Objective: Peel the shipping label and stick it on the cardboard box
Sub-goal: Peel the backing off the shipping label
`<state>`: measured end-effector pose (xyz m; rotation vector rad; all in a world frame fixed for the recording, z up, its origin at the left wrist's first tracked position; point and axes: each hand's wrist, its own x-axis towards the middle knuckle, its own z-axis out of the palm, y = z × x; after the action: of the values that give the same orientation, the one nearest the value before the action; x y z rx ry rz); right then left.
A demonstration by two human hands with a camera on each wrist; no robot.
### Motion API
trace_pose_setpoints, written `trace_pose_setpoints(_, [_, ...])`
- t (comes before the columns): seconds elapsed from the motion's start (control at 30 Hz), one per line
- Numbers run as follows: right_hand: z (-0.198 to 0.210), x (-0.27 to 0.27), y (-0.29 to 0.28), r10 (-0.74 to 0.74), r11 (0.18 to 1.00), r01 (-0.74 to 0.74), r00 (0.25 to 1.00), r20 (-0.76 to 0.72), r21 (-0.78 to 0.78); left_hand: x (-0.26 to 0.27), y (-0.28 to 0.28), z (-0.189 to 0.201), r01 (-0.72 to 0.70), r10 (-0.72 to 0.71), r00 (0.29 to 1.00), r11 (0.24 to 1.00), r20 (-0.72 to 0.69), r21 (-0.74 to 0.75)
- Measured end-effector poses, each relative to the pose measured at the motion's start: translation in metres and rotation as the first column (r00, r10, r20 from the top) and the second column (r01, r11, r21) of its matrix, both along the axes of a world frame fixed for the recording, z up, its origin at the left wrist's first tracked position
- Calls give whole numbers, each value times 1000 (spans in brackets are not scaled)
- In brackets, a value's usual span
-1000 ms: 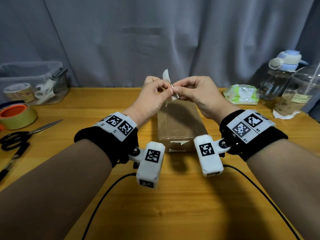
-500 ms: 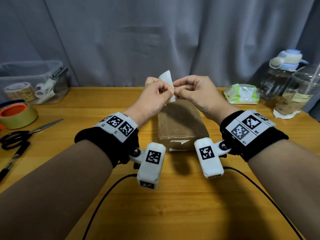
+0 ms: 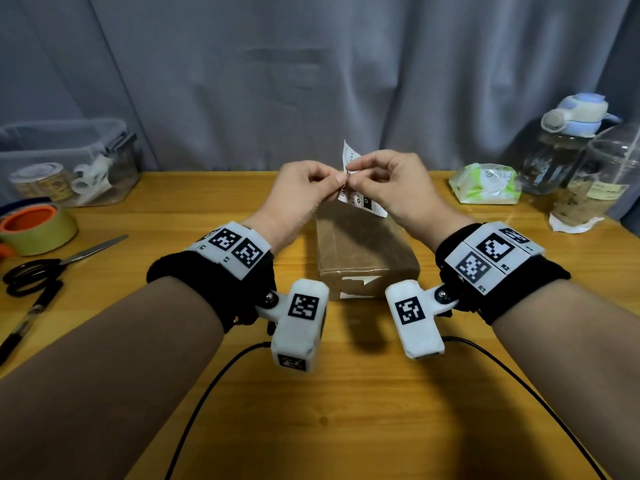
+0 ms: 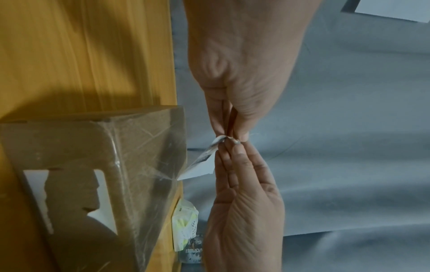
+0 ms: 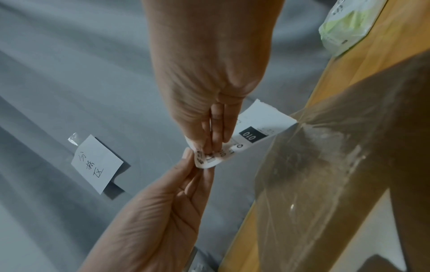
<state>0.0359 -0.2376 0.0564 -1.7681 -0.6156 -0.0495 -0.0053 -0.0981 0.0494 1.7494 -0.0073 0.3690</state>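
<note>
Fingertips of the left hand and right hand are both pinching one curled edge of the shipping label, held in the air above the far end of the cardboard box mid-table. Advice: be rolling the edge slowly so backing and sticker are separating without tearing. Tape roll and scissors are crowding the table's left edge, bottles the right corner; the near edge is offering room.

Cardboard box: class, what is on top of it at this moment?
Nothing rests on the cardboard box. The shipping label is held above its far end, pinched by the left hand and right hand. That far end is covered.
</note>
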Motion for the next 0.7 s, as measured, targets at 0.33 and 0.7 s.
trace_pose_setpoints(0.33, [0,3,-1,2,1000,-3,1000,16,7,-1,-2,6,-17,16,999,999,-39,-31])
trace_pose_setpoints(0.7, [-1,0,3,49,998,-46,996,-80,39,-1,-5,6,-46,45,998,999,-49,-9])
